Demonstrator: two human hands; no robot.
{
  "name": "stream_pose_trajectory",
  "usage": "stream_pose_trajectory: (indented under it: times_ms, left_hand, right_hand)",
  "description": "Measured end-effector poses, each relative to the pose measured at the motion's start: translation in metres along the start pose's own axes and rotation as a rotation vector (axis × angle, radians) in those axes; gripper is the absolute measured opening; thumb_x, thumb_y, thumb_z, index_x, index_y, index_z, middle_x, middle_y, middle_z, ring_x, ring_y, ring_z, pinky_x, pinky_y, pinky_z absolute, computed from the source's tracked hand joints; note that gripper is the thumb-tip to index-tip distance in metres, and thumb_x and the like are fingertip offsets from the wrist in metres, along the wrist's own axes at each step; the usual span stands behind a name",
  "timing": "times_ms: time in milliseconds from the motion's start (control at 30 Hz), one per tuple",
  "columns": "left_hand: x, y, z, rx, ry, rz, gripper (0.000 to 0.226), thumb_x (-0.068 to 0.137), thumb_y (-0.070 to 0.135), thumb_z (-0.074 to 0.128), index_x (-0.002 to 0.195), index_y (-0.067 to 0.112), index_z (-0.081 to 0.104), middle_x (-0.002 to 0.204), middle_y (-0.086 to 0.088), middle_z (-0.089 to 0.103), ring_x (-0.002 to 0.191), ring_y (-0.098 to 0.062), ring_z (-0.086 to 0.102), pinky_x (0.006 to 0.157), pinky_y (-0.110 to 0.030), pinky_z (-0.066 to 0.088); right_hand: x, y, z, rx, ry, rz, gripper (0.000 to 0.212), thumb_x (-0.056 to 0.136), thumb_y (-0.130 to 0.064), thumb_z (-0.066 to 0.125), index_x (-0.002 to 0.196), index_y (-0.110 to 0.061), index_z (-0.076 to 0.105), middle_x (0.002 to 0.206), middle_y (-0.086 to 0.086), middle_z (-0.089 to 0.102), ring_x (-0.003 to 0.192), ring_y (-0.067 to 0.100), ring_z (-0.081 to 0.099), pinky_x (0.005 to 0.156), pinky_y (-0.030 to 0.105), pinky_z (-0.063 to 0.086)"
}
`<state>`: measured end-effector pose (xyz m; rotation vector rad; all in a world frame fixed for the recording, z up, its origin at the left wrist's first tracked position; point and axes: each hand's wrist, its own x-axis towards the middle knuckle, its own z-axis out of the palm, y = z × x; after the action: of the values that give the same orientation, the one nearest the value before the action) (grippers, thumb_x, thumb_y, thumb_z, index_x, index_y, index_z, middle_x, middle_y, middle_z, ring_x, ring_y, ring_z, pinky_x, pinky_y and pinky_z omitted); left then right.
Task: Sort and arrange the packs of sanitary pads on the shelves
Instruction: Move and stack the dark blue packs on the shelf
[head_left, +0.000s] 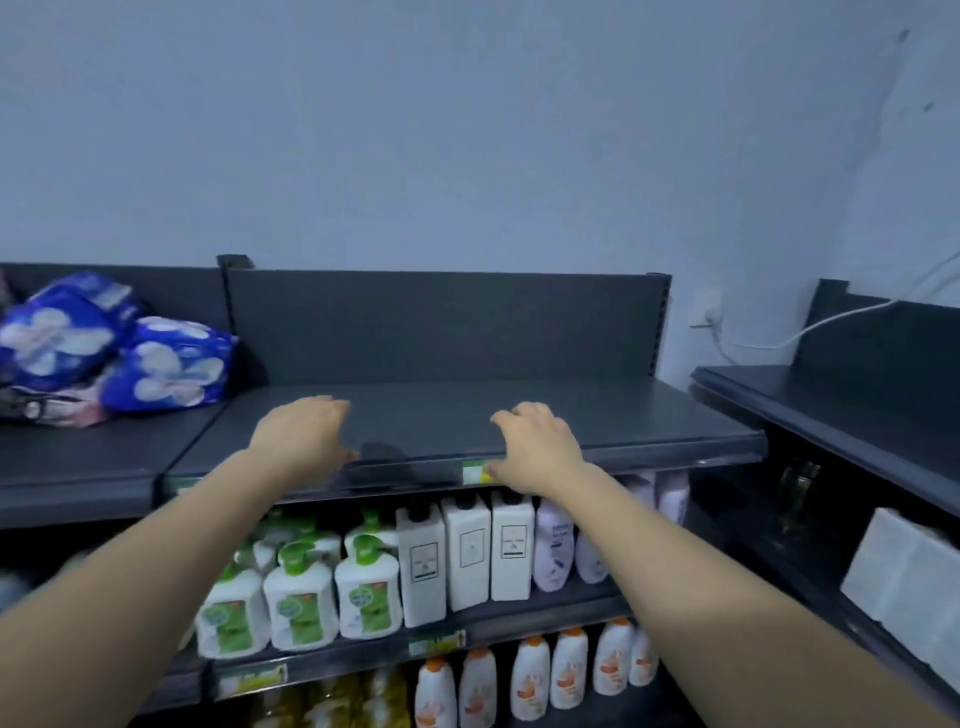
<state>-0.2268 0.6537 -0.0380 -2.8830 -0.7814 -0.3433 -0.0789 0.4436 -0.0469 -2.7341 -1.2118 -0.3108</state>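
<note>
Dim, bluish, even light; soft motion blur, wide-angle bending at edges.

Three blue pad packs (171, 369), three white square bottles (470, 551), two hands (304, 436).

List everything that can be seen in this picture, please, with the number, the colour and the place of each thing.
packs of sanitary pads: at least three, blue with white print, heaped at the left end of the top shelf
top shelf: one, dark grey, centre
pump bottles: several, white and green, second shelf, left
square bottles: three, white with black caps, second shelf, middle
lilac bottles: at least two, second shelf, right
orange-capped bottles: several, white, third shelf
boxes: white, count unclear, side shelving, right
cable: one, white, right wall
left hand: at the top shelf's front, holding nothing
right hand: beside it, holding nothing
</note>
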Motion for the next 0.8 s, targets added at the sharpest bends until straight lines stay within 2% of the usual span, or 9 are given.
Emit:
stream_pose_trajectory:
  times_ms: [100,200,267,400,667,800]
  left_hand:
    - [-0.005,-0.048,-0.001,0.025,0.012,-0.048,0.054,0.085,0.044,0.062,0.13,0.017,0.05,0.134,-0.004,0.054,0.124,-0.024,0.052,0.098,-0.037,0.045]
    - [-0.012,-0.093,0.001,0.025,0.016,-0.097,0.04,0.084,0.043,0.062,0.114,0.016,0.055,0.123,-0.006,0.059,0.115,-0.027,0.057,0.089,-0.039,0.049]
    - [-0.016,-0.121,0.003,0.036,0.005,-0.138,0.039,0.085,0.044,0.061,0.111,0.016,0.054,0.12,-0.006,0.06,0.112,-0.028,0.058,0.087,-0.039,0.049]
    - [-0.021,-0.169,0.006,0.045,0.003,-0.214,0.049,0.085,0.041,0.062,0.125,0.016,0.051,0.127,-0.006,0.057,0.116,-0.027,0.055,0.09,-0.038,0.049]
    - [-0.007,-0.243,0.021,0.066,0.002,-0.357,0.054,0.081,0.047,0.066,0.123,0.016,0.053,0.125,-0.005,0.057,0.115,-0.025,0.054,0.092,-0.04,0.048]
    - [0.014,-0.276,0.024,0.069,0.021,-0.416,0.057,0.084,0.042,0.066,0.132,0.015,0.051,0.131,-0.005,0.055,0.121,-0.025,0.052,0.095,-0.039,0.046]
  right_hand:
    - [0.024,-0.047,0.006,0.021,0.004,-0.043,0.06,0.088,-0.046,0.061,0.139,-0.017,0.044,0.139,0.008,0.044,0.133,0.028,0.034,0.104,0.04,0.034]
    - [0.045,-0.091,0.012,0.044,0.001,-0.095,0.06,0.089,-0.046,0.061,0.139,-0.017,0.044,0.139,0.008,0.044,0.133,0.027,0.034,0.104,0.04,0.035]
    - [0.059,-0.117,0.015,0.055,-0.005,-0.131,0.059,0.089,-0.046,0.061,0.137,-0.017,0.045,0.138,0.008,0.045,0.132,0.027,0.035,0.104,0.04,0.036]
    - [0.087,-0.165,0.024,0.062,-0.012,-0.21,0.057,0.089,-0.046,0.061,0.136,-0.017,0.046,0.139,0.008,0.045,0.132,0.027,0.036,0.104,0.04,0.036]
    - [0.155,-0.244,0.046,0.1,-0.012,-0.359,0.057,0.087,-0.047,0.062,0.135,-0.018,0.048,0.136,0.007,0.048,0.13,0.027,0.039,0.101,0.04,0.039]
    - [0.196,-0.273,0.055,0.133,0.0,-0.413,0.058,0.087,-0.046,0.063,0.135,-0.018,0.048,0.135,0.006,0.049,0.128,0.027,0.041,0.1,0.04,0.039]
